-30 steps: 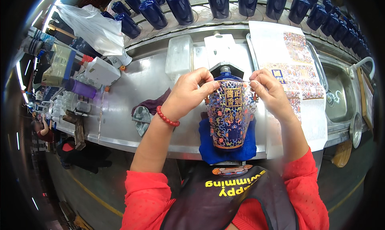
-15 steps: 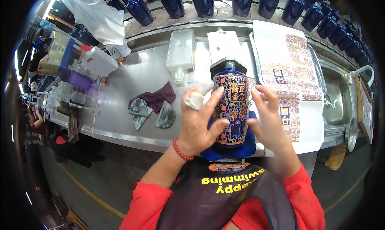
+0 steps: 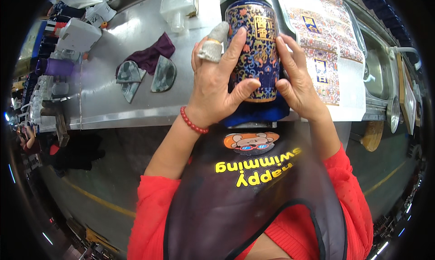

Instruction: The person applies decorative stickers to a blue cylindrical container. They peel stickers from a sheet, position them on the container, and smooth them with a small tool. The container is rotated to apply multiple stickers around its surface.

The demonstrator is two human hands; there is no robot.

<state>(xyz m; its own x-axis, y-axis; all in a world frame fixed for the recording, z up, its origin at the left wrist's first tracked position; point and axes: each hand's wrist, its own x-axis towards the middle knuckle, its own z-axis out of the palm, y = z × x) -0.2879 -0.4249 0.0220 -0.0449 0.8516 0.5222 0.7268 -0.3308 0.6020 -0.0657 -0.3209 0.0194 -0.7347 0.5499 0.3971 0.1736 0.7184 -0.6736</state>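
Observation:
In front of me lies a dark blue bottle (image 3: 253, 74) wrapped with a colourful floral decal with gold characters, its neck pointing away. Beneath its near end is a blue cloth (image 3: 260, 113). My left hand (image 3: 215, 74) rests along the left side, index finger and thumb against the decal; pale wraps cover two of its fingers. My right hand (image 3: 299, 78) is at the right side, fingertips at the decal's edge and thumb near the bottle's lower end. Together the hands hold the bottle between them. To the right, patterned decal sheets (image 3: 319, 47) lie on white paper.
Left on the metal table (image 3: 104, 74) are a purple cloth (image 3: 161, 51) and green-grey curved pads (image 3: 164, 74). A clear square bottle (image 3: 177, 4) lies farther back. A sink (image 3: 380, 72) is at the right. White containers (image 3: 79, 35) and a purple cup (image 3: 56, 67) stand far left.
The whole view has shifted, so the bottle and table sit higher in the picture. My right hand's fingers have closed in on the bottle's right side, where the decal edge stuck out before.

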